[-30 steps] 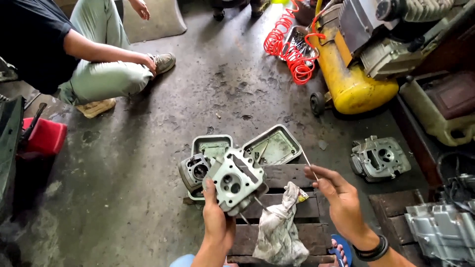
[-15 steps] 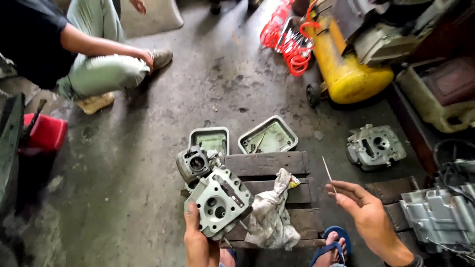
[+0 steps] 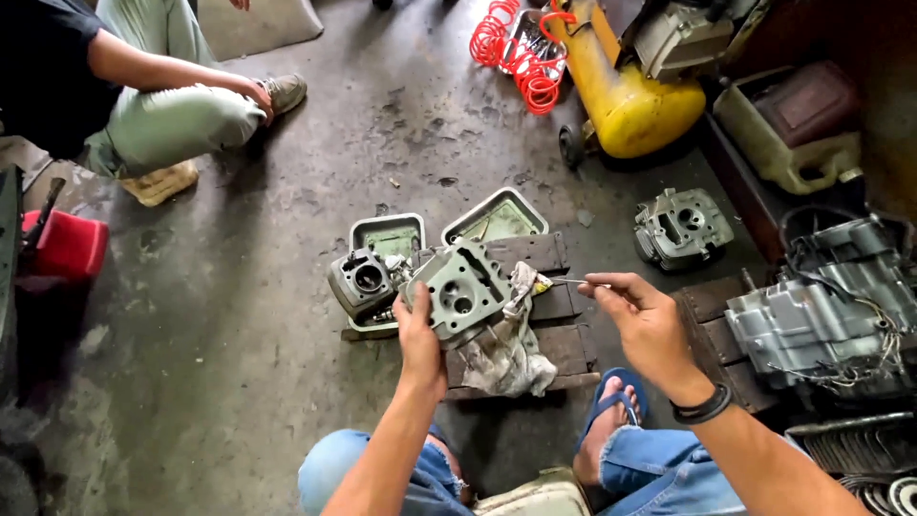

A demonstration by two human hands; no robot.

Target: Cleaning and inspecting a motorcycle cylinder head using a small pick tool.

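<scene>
Matt grey cast-metal cylinder head (image 3: 465, 291), stained crumpled cloth rag (image 3: 506, 349), rough worn wooden pallet (image 3: 564, 349).

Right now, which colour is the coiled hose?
The hose is red-orange, seen in the head view.

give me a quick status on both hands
Left hand grips cylinder head, tilted over wooden block. Right hand pinches thin tool. Dirty rag underneath.

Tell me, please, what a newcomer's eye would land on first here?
Probably the grey engine head that the left hand tilts up at the centre, over a dirty rag. Next, the right hand pinching a thin tool beside it, and the yellow air tank at the top.
</scene>
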